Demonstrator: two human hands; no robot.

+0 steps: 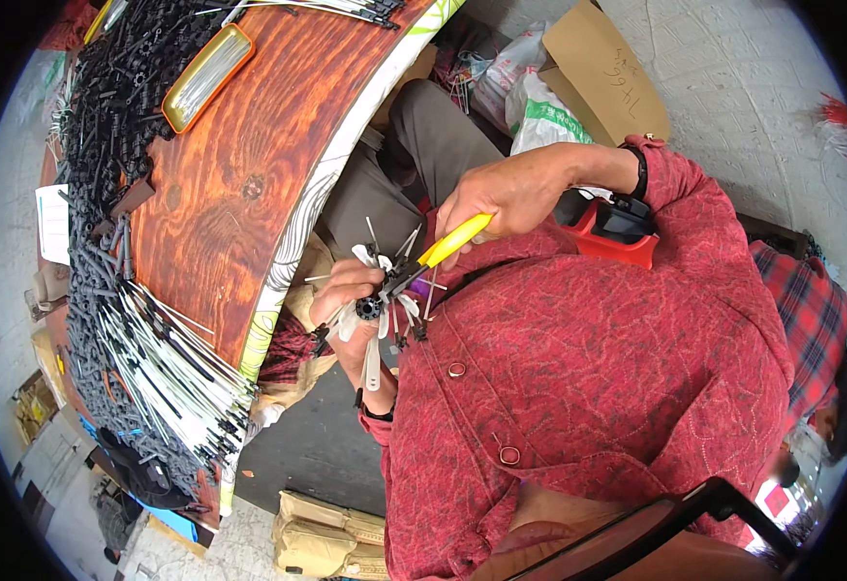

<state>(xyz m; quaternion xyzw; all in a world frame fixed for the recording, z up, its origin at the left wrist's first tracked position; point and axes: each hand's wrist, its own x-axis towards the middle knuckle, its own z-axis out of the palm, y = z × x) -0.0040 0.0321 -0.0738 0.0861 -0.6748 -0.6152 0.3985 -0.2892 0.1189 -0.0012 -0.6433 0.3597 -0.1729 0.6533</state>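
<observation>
My right hand (517, 200) is closed around pliers with a yellow handle (462, 237). Their dark jaws reach down to a black round hub (369, 308); whether they grip any part of it I cannot tell. White strips and thin black-tipped rods spread out from this hub like spokes. Below the pliers, my left hand (344, 289) holds the hub piece with bent fingers, partly hidden behind the strips. Both hands are beyond the table edge, over my lap.
The wooden table (249, 145) curves along the left. It bears a heap of black plastic parts (104, 126), an orange-rimmed tray (234, 41) of thin metal pieces and a bundle of white rods (176, 378). A cardboard box (602, 73) and plastic bags (539, 111) stand beyond my knees.
</observation>
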